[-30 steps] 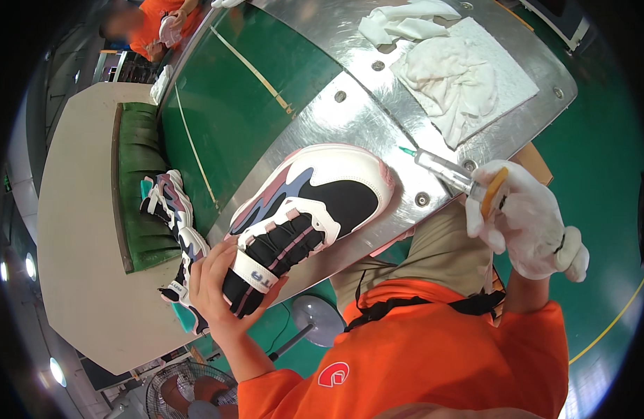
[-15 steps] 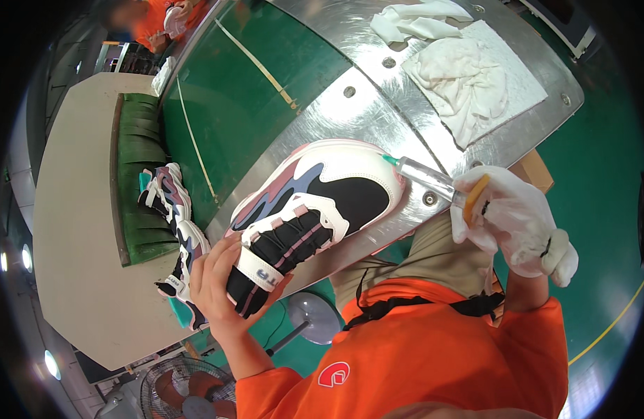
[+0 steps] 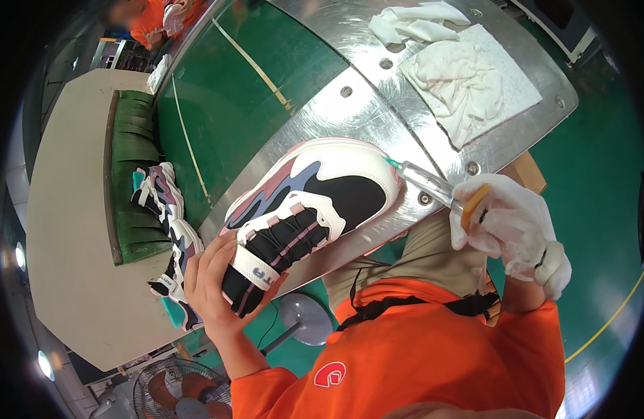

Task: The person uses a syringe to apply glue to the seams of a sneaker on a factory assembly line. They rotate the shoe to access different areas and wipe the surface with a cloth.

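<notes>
A white, black, mauve and blue sneaker lies tilted over the metal edge of the table, its toe to the right. My bare left hand is closed around its heel and collar end. My right hand, in a white glove, grips a clear syringe with an orange finger flange and a green tip. That tip meets the edge of the sneaker's toe, where upper and sole join; whether it touches cannot be made out. The glove hides part of the plunger end.
Crumpled white cloths lie on a white pad at the table's far right. A green conveyor belt runs alongside. More sneakers stand at the left by a green strip curtain. A fan is lower left; another person works far left.
The whole view has shifted slightly. Both hands keep their holds on the sneaker and the syringe, and the green tip stays at the toe edge.
</notes>
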{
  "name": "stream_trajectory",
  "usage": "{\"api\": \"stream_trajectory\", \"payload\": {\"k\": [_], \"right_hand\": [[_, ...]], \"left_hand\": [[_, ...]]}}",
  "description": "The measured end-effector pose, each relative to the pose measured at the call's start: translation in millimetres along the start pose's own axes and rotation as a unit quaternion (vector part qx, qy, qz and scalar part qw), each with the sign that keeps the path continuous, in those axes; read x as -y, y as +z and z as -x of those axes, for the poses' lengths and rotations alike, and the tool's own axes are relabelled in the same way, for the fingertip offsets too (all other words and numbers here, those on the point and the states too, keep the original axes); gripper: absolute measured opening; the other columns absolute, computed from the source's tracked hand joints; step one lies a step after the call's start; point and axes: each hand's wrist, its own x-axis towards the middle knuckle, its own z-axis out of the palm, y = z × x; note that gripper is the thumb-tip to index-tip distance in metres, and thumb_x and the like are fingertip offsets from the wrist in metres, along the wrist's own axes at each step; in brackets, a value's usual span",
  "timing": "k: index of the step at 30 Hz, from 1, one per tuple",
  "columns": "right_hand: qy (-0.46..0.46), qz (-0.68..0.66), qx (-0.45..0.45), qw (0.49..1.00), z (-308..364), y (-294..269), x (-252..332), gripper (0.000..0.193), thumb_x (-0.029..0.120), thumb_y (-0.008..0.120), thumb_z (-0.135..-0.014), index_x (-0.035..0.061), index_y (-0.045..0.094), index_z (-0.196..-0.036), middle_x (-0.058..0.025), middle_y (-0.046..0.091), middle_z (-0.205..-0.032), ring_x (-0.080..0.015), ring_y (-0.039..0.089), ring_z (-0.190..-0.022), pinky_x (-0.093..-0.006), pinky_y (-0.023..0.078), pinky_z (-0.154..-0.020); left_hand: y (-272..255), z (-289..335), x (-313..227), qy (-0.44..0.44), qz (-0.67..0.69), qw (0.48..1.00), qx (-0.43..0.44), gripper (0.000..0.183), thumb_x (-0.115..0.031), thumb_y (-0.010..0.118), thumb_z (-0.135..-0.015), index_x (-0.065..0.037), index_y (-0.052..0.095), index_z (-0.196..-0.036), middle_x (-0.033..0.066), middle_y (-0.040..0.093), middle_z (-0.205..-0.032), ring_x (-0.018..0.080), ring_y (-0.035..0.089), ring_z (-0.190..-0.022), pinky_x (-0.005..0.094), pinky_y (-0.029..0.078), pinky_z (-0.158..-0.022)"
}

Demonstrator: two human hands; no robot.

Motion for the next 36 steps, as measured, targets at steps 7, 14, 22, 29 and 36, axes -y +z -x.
{"api": "stream_trajectory", "payload": {"k": [7,14,22,29,36], "right_hand": [[-0.035,0.040,0.010,0.999,8,-8,0,0.050,0.032,0.060,-0.087,-0.0065,0.052,-0.117,-0.0198,0.061,-0.078,-0.0161,0.052,-0.055,-0.0227,0.035,-0.045],[-0.194,0.073,-0.051,0.977,-8,5,-15,0.074,0.020,0.069,-0.068,-0.0064,0.044,-0.132,-0.0133,0.057,-0.100,-0.0210,0.058,-0.083,-0.0323,0.048,-0.080],[-0.241,0.498,-0.038,0.832,-27,18,-1,0.085,0.010,0.072,-0.053,0.0084,0.051,-0.135,-0.0144,0.055,-0.103,-0.0296,0.059,-0.086,-0.0353,0.050,-0.079],[-0.199,0.593,-0.045,0.779,-27,28,-4,0.080,0.012,0.071,-0.057,0.0220,0.053,-0.134,-0.0147,0.053,-0.096,-0.0333,0.059,-0.078,-0.0391,0.050,-0.070],[-0.139,0.464,-0.089,0.870,-18,10,-3,0.098,0.010,0.074,-0.054,0.0044,0.038,-0.145,-0.0127,0.058,-0.098,-0.0193,0.059,-0.076,-0.0306,0.049,-0.071]], "left_hand": [[-3,2,-3,-0.005,-0.016,1.000,-0.002,0.068,-0.020,0.091,-0.053,-0.004,0.061,-0.111,0.0177,0.069,-0.108,0.0316,0.065,-0.092,0.0383,0.049,-0.083],[0,5,-2,0.014,-0.017,1.000,-0.010,0.070,-0.021,0.092,-0.053,-0.005,0.059,-0.113,0.0175,0.069,-0.109,0.0326,0.065,-0.095,0.0394,0.049,-0.083],[-4,19,-4,0.008,-0.070,0.997,-0.014,0.069,-0.027,0.092,-0.057,-0.007,0.058,-0.114,0.0169,0.070,-0.108,0.0316,0.067,-0.092,0.0387,0.048,-0.080],[-2,27,-3,0.019,-0.100,0.995,-0.022,0.072,-0.030,0.092,-0.057,-0.007,0.057,-0.116,0.0163,0.070,-0.107,0.0298,0.068,-0.093,0.0366,0.047,-0.079],[-2,33,-31,-0.005,-0.137,0.990,-0.018,0.071,-0.030,0.091,-0.060,-0.005,0.057,-0.116,0.0159,0.070,-0.107,0.0310,0.067,-0.091,0.0382,0.048,-0.081]]}}
